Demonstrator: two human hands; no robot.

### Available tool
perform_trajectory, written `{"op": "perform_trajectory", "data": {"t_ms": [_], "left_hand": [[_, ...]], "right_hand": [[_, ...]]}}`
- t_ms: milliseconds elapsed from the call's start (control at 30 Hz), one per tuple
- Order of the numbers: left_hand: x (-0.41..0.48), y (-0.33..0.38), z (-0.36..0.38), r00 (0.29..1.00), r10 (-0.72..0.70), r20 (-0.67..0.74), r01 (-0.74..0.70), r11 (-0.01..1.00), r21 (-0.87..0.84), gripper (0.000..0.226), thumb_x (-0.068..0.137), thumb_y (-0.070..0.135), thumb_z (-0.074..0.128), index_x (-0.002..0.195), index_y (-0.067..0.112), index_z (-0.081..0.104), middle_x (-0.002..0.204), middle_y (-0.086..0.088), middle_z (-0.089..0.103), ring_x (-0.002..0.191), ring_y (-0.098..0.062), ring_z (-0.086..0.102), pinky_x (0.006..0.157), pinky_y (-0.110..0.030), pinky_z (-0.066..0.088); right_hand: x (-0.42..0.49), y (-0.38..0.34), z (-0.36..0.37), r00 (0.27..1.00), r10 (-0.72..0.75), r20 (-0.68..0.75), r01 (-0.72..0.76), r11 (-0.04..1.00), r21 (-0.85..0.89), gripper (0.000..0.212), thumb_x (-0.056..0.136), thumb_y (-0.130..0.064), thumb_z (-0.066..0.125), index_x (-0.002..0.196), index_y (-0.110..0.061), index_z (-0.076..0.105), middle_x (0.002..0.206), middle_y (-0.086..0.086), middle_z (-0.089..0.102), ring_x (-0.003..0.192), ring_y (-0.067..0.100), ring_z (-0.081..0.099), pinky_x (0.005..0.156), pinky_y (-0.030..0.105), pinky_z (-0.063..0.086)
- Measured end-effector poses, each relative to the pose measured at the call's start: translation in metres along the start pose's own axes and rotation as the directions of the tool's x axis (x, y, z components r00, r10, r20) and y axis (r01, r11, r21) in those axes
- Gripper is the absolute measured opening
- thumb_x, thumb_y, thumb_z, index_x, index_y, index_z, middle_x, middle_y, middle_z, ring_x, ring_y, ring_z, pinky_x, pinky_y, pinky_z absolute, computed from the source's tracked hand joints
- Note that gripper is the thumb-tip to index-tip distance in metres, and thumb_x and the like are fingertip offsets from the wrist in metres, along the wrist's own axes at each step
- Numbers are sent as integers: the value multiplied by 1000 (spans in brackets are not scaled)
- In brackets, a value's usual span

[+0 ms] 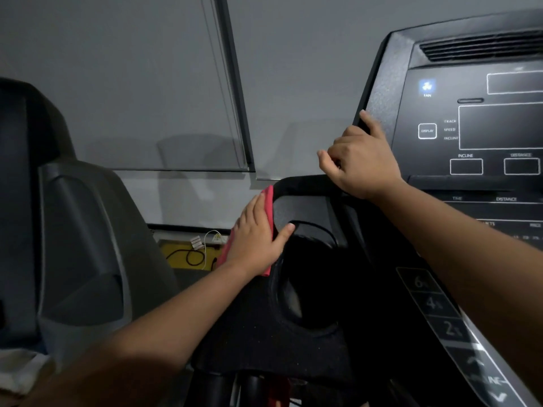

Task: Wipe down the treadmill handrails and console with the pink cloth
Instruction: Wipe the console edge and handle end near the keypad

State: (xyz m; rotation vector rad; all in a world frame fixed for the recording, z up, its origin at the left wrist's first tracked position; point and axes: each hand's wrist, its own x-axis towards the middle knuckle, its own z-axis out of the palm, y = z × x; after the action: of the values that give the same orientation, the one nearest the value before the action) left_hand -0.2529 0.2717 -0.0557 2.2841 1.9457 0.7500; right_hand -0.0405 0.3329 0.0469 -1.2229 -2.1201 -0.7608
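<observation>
Pink cloth (266, 207) sits flattened under your left hand (255, 239) against the outer left side of the treadmill console (308, 333), fingers stretched together over it and thumb hooked toward the cup holder (305, 277). Your right hand (360, 163) is curled around the console's upper left edge, clamped on the black frame beside the display panel (484, 127). A neighbouring machine (73, 230) stands close on your left, narrowing the gap beside the cloth. Beyond it, a black cable (188, 257) loops on a yellow floor patch (176, 251) below the grey wall (117, 83).
</observation>
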Motion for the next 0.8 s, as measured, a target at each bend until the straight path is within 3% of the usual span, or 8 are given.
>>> {"op": "perform_trajectory", "data": {"t_ms": [133,233,333,467,533,633,800], "left_hand": [[28,24,2,958,232,-170,-218,971,95,81,85,62,35,143,6,38,148,-11,38,139,-28,32,112,-42,27],[47,36,3,887,448,-109,-414,878,239,68,87,56,36,137,12,49,139,-8,51,135,-30,38,109,-48,31],[56,34,-1,856,511,-82,-485,847,216,62,86,51,38,135,16,52,137,-6,53,133,-28,41,107,-47,32],[51,28,-3,944,249,-215,-261,965,-29,57,87,50,34,133,22,54,138,4,53,131,-20,44,103,-38,40],[44,23,-5,977,95,-193,-117,987,-107,55,91,52,35,140,31,44,143,8,46,131,-16,43,102,-36,40],[27,7,-5,992,-79,-95,58,978,-199,51,95,50,42,143,34,35,141,3,48,126,-22,47,97,-36,41],[28,-17,-11,923,-319,213,381,831,-405,50,94,63,29,115,28,56,114,0,63,112,-23,56,88,-33,40]], "right_hand": [[1,0,3,998,1,-57,0,1000,10,55,91,-38,31,55,-8,60,57,3,60,76,25,57,111,38,14],[1,1,7,993,-5,-121,5,1000,2,52,90,-35,36,52,-9,59,55,2,59,74,25,58,108,38,16],[1,1,8,992,-1,-123,4,1000,22,52,91,-35,35,53,-9,60,55,1,58,74,24,58,109,36,16],[0,2,3,994,1,-112,3,1000,29,53,91,-35,33,54,-8,60,55,2,56,74,25,58,108,34,14],[0,1,2,997,5,-76,-2,999,41,55,92,-36,30,56,-8,61,57,2,58,77,25,58,109,34,13],[1,-1,0,999,15,-38,-13,998,54,57,91,-38,26,57,-9,61,59,1,59,80,24,57,112,35,11],[0,0,-1,999,16,-29,-14,999,45,58,92,-40,26,58,-9,61,60,2,61,81,24,57,112,38,13]]}}
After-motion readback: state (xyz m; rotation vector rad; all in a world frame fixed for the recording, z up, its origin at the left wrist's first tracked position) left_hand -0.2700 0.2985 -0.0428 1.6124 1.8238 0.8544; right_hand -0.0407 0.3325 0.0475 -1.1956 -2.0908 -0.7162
